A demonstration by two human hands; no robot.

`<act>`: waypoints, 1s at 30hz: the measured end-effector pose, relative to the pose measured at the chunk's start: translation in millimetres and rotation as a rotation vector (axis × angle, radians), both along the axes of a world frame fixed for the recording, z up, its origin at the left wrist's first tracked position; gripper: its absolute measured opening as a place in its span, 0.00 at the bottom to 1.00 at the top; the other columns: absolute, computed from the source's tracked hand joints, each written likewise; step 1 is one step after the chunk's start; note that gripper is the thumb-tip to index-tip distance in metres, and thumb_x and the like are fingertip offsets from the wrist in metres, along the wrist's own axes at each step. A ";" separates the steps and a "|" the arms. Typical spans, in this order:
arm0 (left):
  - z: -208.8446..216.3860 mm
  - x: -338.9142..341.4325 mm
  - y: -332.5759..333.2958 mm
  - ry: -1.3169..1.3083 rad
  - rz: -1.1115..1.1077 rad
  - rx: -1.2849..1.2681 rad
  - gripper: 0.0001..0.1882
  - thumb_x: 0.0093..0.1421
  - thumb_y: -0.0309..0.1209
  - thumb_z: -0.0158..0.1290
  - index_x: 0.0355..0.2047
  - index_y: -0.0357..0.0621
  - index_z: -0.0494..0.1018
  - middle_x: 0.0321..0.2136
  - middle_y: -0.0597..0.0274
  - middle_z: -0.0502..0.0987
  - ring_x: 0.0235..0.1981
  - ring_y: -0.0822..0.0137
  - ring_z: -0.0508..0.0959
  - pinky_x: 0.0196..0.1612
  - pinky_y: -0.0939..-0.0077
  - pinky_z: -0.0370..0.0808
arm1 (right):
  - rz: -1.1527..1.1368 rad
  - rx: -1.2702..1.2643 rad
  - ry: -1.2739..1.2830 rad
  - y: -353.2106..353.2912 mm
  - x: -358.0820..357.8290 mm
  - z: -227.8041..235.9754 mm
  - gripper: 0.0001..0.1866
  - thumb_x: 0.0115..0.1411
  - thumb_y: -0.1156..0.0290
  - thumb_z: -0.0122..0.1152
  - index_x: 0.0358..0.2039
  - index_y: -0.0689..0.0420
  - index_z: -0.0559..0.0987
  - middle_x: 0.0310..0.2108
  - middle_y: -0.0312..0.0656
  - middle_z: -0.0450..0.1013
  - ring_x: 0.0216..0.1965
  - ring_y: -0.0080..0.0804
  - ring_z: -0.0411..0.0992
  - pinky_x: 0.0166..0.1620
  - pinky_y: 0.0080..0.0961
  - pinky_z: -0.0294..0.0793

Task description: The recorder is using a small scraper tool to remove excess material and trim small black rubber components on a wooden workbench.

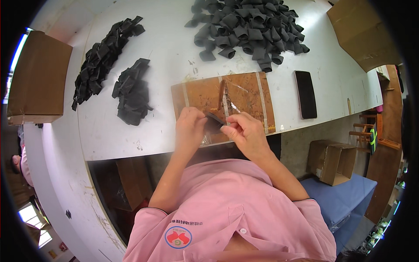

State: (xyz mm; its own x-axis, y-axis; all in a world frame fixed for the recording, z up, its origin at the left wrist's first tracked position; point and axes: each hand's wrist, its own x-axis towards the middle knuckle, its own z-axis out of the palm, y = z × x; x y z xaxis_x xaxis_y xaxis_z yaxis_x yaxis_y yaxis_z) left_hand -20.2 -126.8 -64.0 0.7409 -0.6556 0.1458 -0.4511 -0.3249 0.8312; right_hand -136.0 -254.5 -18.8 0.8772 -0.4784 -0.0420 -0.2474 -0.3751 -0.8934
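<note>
A small black fabric piece [214, 121] is held between my two hands over the near part of a brown cardboard sheet [185, 94]. My left hand [190, 124] pinches its left end. My right hand [245, 131] grips the right end between thumb and fingers. Just beyond them, a thin brown stick-like tool [221, 94] lies on the cardboard, which has pale tape strips and dark stains. The fingers partly cover the fabric piece.
Short black fabric tubes [248, 30] are heaped at the far side of the white table [161, 48]. Two stacks of dark fabric pieces [133, 94] lie left. A phone [305, 94] rests at right. Cardboard boxes [39, 78] flank the table; another box [331, 161] sits on a blue surface.
</note>
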 end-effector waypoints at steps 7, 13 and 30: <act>23.5 -16.7 1.5 0.566 -0.089 -0.405 0.04 0.47 0.19 0.51 0.26 0.39 0.69 0.33 0.63 0.69 0.33 0.71 0.71 0.36 0.80 0.67 | -0.009 -0.007 -0.132 8.9 3.0 1.7 0.14 0.43 0.70 0.64 0.31 0.59 0.74 0.22 0.39 0.65 0.23 0.32 0.64 0.26 0.27 0.64; 36.5 -33.3 -2.2 0.636 0.171 -0.466 0.04 0.54 0.24 0.50 0.30 0.37 0.68 0.28 0.63 0.70 0.27 0.77 0.69 0.30 0.85 0.67 | -0.081 -0.381 -0.315 9.9 0.2 -2.2 0.11 0.36 0.79 0.63 0.24 0.60 0.72 0.20 0.40 0.63 0.22 0.35 0.63 0.23 0.27 0.63; 49.0 -33.2 -3.1 0.942 0.121 -0.426 0.03 0.52 0.23 0.52 0.26 0.37 0.70 0.20 0.67 0.72 0.19 0.80 0.68 0.22 0.89 0.66 | 0.022 -0.146 -0.359 9.4 -0.8 12.7 0.13 0.42 0.72 0.63 0.28 0.62 0.73 0.22 0.39 0.66 0.25 0.34 0.65 0.24 0.23 0.65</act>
State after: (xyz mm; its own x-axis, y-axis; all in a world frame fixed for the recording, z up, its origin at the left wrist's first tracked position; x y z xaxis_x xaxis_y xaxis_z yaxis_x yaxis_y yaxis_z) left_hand -53.4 -130.0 -15.0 0.7320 -0.5991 -0.3243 0.4568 0.0785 0.8861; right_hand -136.8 -245.1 -6.1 0.8339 -0.4371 0.3370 0.0814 -0.5066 -0.8583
